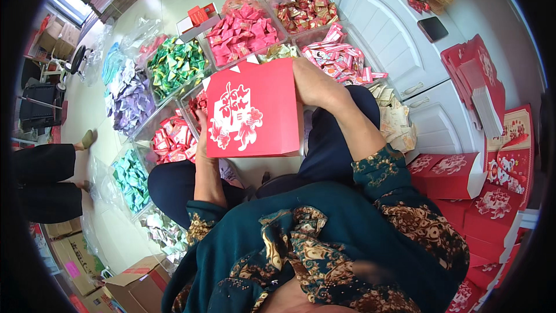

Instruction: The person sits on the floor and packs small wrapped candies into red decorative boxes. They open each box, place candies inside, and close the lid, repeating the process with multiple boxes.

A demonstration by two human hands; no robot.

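Observation:
A red paper gift box (273,113) with white printed flowers and lettering is held over my lap, its white flap points showing at the far edge. My left hand (200,132) grips its left side, the thumb along the edge. My right hand (310,80) is at the box's upper right side, its fingers hidden behind or inside the box. Clear bins of wrapped sweets stand around it: pink packets (243,34), green packets (177,67), pink-and-white sticks (336,58) and red-and-white packets (173,139).
More red boxes (451,169) are stacked at my right, below flat red cartons (475,74). White cabinet doors (382,30) border the right side. Another person's legs (50,182) are at the left. Cardboard boxes (137,287) stand at the lower left.

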